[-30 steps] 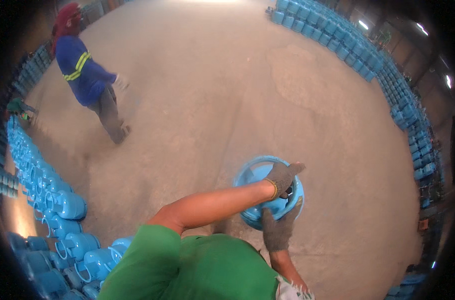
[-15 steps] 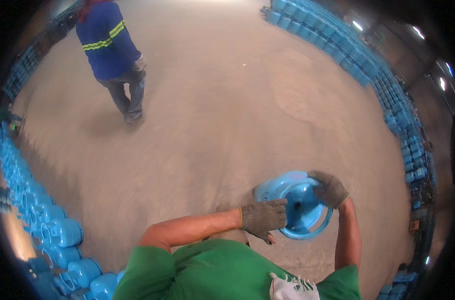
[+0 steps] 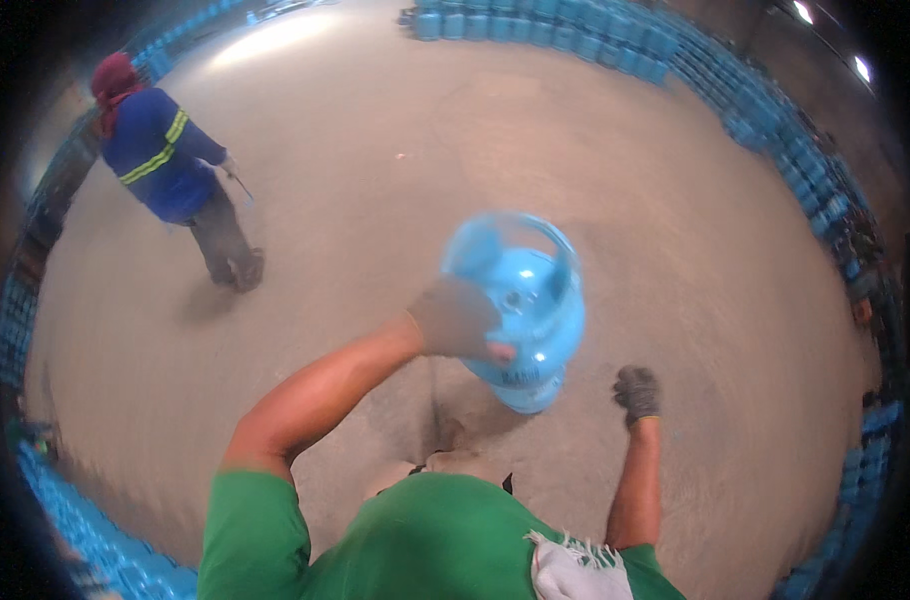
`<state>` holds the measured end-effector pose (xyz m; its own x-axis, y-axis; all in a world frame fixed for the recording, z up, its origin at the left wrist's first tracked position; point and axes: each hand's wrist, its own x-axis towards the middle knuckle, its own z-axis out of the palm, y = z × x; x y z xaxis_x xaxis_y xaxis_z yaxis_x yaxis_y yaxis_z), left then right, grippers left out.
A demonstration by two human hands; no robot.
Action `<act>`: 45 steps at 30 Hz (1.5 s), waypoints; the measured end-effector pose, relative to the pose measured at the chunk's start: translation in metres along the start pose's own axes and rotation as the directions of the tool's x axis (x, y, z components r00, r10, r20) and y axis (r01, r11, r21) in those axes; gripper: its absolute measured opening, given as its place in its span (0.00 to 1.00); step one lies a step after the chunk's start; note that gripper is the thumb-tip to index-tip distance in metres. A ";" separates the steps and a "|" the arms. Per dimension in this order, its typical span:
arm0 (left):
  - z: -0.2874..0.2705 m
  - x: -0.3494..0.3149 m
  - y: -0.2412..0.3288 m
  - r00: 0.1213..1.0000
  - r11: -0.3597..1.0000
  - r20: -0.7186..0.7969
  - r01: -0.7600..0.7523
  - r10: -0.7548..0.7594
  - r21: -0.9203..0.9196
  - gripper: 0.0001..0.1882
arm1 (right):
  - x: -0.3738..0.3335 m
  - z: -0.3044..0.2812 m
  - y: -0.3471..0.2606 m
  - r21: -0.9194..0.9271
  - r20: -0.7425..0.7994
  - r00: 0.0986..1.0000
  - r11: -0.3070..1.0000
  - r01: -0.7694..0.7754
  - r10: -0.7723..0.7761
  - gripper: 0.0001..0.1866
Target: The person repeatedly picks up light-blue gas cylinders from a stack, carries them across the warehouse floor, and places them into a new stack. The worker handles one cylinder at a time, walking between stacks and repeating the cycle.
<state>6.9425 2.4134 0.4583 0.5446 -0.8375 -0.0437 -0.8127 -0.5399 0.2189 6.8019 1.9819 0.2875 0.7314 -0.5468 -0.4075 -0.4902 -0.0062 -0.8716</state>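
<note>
A blue gas cylinder stands in front of me, its ring-shaped collar around the valve at the top. Its upper part is blurred. My left hand, in a dark work glove, overlaps the near left side of the collar and shoulder. Motion smears this hand and its fingers cannot be made out, apart from one bare fingertip against the blue metal. To the right of the cylinder and apart from it, my gloved right hand hangs over the floor with its fingers curled in and nothing visible in them.
A person in a blue top with yellow-green stripes stands at the left, a thin object in one hand. Rows of blue cylinders line the far side and right; more cylinders stand at the lower left. The concrete floor lies between.
My right hand has let go of the cylinder's collar and dropped to the right. The cylinder and my left hand have moved left and farther out. The person also appears farther left.
</note>
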 end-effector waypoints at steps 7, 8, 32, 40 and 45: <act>-0.030 0.150 -0.154 0.842 0.791 -0.084 0.460 -0.532 -0.403 0.32 | 0.065 0.150 0.005 0.011 0.178 0.977 0.993 -0.121 0.117 0.13; -0.039 0.171 -0.188 0.894 0.821 -0.073 0.370 -0.442 -0.434 0.29 | 0.073 0.172 -0.016 -0.003 0.237 0.970 0.999 -0.047 0.046 0.14; -0.088 0.242 -0.625 0.809 0.917 -0.588 -0.210 -0.031 -0.338 0.34 | 0.365 0.589 -0.596 -0.345 0.682 0.670 0.679 0.648 -0.293 0.32; -0.131 0.370 -0.803 0.859 0.928 -0.360 -0.365 0.365 0.070 0.36 | 0.529 0.638 -0.651 -0.193 0.458 0.714 0.724 0.662 -0.530 0.29; -0.175 0.464 -0.899 0.932 0.941 -0.135 -0.328 0.336 0.079 0.34 | 0.665 0.631 -0.598 -0.149 0.099 0.833 0.819 0.554 -0.545 0.22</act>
<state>7.9622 2.5247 0.4116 0.2621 -0.9509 0.1645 -0.9602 -0.2399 0.1432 7.8801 2.1505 0.3656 0.9231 -0.3689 0.1083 -0.0673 -0.4325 -0.8991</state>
